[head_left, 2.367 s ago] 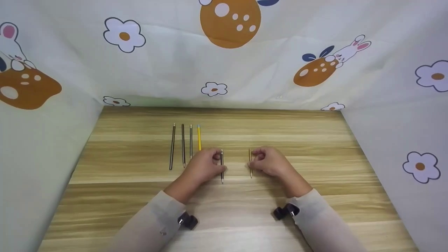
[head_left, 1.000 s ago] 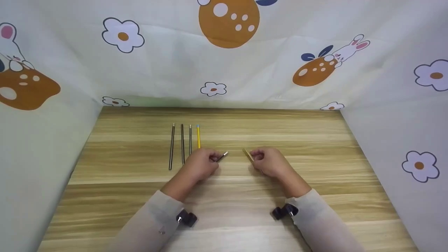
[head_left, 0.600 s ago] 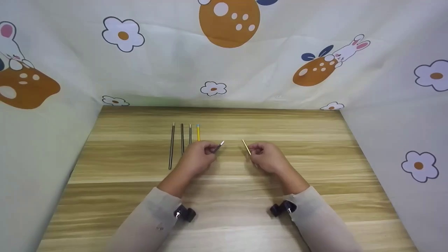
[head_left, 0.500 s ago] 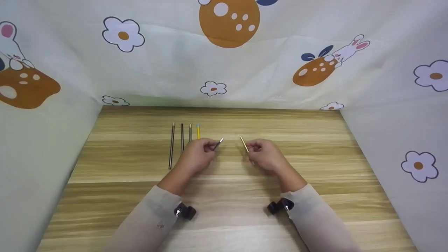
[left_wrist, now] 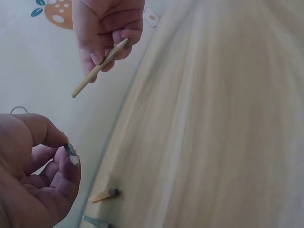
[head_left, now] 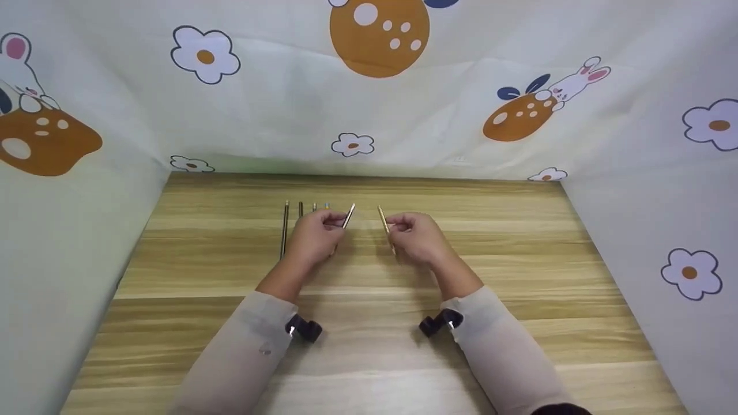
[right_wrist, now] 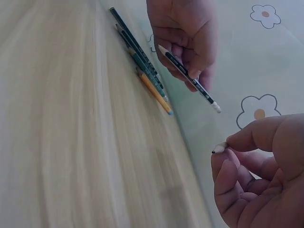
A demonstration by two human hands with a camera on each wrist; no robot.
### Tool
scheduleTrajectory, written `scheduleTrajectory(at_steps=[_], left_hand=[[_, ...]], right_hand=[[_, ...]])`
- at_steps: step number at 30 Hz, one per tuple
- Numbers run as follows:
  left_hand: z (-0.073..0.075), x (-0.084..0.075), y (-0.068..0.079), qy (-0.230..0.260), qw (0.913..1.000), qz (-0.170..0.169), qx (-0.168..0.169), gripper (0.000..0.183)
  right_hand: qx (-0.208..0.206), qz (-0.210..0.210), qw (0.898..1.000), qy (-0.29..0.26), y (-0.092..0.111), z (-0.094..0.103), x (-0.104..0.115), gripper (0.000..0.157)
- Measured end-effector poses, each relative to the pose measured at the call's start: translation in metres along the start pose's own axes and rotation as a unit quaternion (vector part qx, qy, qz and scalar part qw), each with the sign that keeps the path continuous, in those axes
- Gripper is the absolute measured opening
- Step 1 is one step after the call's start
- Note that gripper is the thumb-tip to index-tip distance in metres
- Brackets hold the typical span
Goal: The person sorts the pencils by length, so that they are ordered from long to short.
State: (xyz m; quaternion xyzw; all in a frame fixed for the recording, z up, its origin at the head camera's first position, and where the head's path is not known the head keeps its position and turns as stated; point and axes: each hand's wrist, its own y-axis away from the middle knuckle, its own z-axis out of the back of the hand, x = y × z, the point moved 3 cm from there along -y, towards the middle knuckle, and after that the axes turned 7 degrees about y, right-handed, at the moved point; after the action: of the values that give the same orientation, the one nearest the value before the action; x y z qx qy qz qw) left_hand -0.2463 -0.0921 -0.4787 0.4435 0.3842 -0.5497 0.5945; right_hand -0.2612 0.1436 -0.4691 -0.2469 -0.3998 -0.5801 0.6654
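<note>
My left hand (head_left: 311, 236) pinches a dark pencil (right_wrist: 187, 76) with white lettering and a white end between thumb and fingers. Across from it, my right hand (head_left: 420, 239) pinches a gold-coloured pencil (left_wrist: 99, 67) the same way. Both pencils are raised off the table and slant toward each other at their far ends, a short gap apart. Left of and partly behind my left hand lies a row of pencils: a black one (head_left: 285, 230), a second dark one (head_left: 300, 207), a green one (right_wrist: 145, 66) and a yellow one (right_wrist: 154, 91).
The wood-grain table (head_left: 369, 357) ends at a hanging cloth (head_left: 277, 115) with flower and rabbit prints at the back. Similar cloth walls rise on both sides. A small black wrist device (head_left: 304, 328) sits on the left sleeve, another (head_left: 441, 323) on the right.
Both pencils have been lifted from the table and tilted. Both hands have moved farther back, the right also leftward, bringing the pencils closer together. My left hand now covers more of the row.
</note>
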Motion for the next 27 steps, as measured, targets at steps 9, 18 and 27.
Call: scheduleTrajectory(at_steps=[9,18,27], left_hand=[[0.011,0.004,-0.018,0.018,0.9993,0.031,-0.009,0.036],[0.008,0.007,-0.028,-0.021,0.9989,0.028,-0.033,0.032],[0.001,0.004,-0.032,-0.126,0.991,0.022,-0.038,0.029]], right_hand=[[0.004,-0.015,1.0,-0.02,-0.016,-0.016,0.009,0.034],[-0.003,-0.02,1.0,-0.011,-0.027,-0.025,0.012,0.033],[0.005,-0.04,0.997,-0.064,-0.034,-0.033,0.011,0.036]])
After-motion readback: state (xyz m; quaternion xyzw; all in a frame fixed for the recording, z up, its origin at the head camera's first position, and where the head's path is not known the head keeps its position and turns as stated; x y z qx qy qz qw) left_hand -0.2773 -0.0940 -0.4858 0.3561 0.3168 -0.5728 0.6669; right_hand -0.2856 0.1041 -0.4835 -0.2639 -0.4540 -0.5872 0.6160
